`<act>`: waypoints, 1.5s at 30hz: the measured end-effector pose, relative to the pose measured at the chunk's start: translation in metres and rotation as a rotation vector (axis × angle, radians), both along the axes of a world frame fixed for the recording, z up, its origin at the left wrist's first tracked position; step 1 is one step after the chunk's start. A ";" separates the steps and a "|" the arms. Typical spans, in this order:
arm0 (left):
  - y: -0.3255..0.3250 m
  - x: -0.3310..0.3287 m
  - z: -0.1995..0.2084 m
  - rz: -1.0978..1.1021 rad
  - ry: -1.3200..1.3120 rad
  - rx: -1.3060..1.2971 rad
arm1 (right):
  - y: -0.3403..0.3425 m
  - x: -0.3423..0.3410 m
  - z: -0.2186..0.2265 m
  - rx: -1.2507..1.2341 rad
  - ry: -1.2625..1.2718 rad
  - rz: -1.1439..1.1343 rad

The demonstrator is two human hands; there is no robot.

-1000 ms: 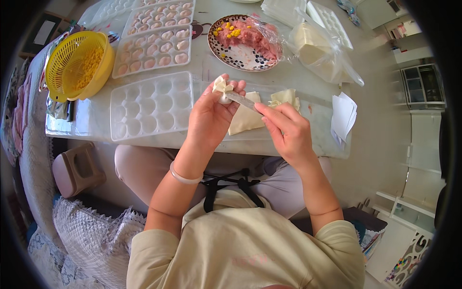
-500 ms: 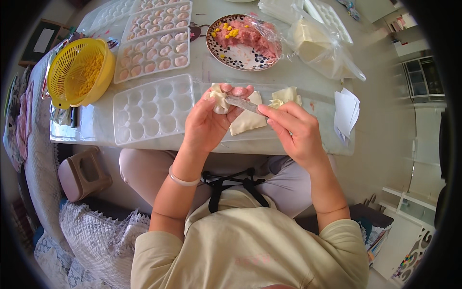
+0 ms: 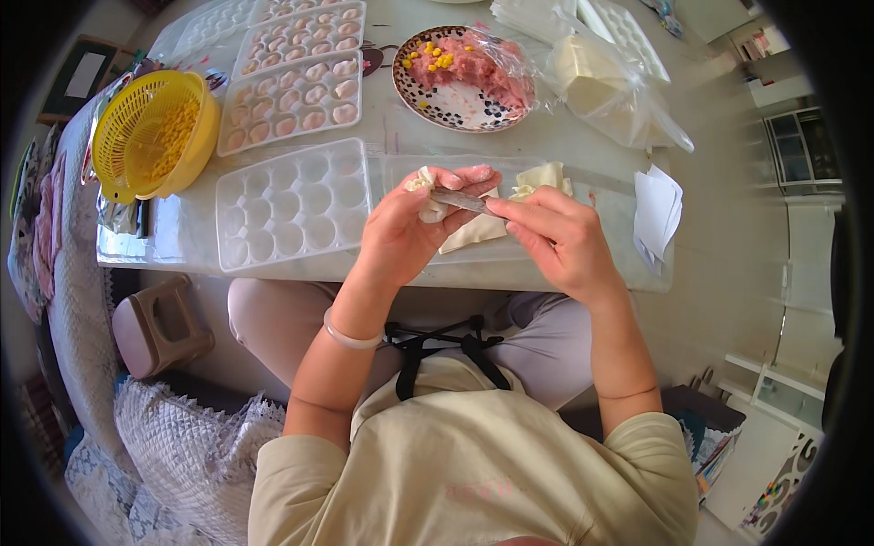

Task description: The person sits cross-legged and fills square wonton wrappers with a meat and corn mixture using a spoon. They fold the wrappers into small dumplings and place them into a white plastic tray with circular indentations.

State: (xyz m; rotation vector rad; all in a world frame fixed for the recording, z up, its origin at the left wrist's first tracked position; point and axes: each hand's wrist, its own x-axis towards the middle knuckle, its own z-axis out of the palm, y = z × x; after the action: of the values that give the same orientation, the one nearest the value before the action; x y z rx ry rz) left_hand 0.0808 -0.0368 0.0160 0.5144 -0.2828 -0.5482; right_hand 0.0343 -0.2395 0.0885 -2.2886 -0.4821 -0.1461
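Observation:
In front of me, my left hand [image 3: 401,227] cups a pale, gathered wonton [image 3: 428,202], its thumb and fingers curled round the dough. My right hand [image 3: 564,238] pinches a thin, flat greyish stick [image 3: 462,199]; its far end reaches to the wonton. How deep the tip goes in is hidden. Just beyond the hands lie a flat dough wrapper [image 3: 473,235], partly covered by them, and a crumpled pile of wrappers [image 3: 542,177]. A patterned plate [image 3: 458,107] farther off carries pink minced meat [image 3: 469,64] topped with corn kernels [image 3: 440,60].
A see-through tray with round cups [image 3: 293,211] lies left of my hands. Behind it, more trays [image 3: 273,140] hold wontons. A yellow colander [image 3: 116,123] with corn stands at far left. Bagged wrappers [image 3: 587,77] and white papers [image 3: 657,214] lie to the right.
My left hand and the wonton have shifted slightly right and down, with the dough gathered more tightly. The stick's far end has moved slightly right; my right hand keeps its grip.

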 end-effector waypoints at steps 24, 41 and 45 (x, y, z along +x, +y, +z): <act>0.024 -0.001 0.014 -0.006 -0.087 0.684 | 0.009 -0.005 -0.014 0.137 0.177 -0.141; 0.117 0.017 0.003 0.626 -0.910 1.880 | 0.008 -0.018 -0.034 0.203 0.255 -0.177; 0.107 0.011 0.007 0.683 -0.681 1.833 | 0.003 -0.018 -0.032 0.212 0.269 -0.192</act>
State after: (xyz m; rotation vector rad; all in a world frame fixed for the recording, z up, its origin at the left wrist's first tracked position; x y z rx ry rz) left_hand 0.0917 0.0704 0.0234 2.4838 -0.1483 0.2402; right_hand 0.0162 -0.2360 0.0570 -2.1013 -0.1020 0.0161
